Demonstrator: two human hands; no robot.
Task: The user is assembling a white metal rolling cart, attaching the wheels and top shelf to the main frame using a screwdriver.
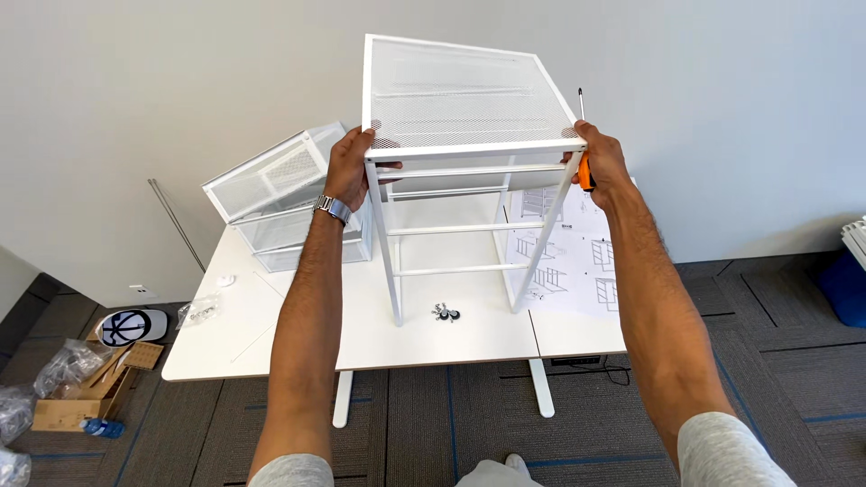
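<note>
Both forearms reached out from the bottom of the shot, grey sleeves at the elbows. Left hand (347,167), with a metal watch (332,209) on the wrist, was closed around the front left corner of a white mesh-topped frame (456,99), fingers curled over the top edge. Right hand (600,158) gripped the front right corner the same way, and it also had an orange-handled screwdriver (584,144) pinched against the frame, shaft pointing up. That frame stood upright on the white table (298,347), tipped a bit toward the wall, its legs on the tabletop. A small pile of dark screws (446,313) sat between the front legs. Two white mesh drawers (284,198) were stacked just left of the frame, the top one tilted. Instruction sheets (577,252) lay to the right, partly behind the frame's legs.
</note>
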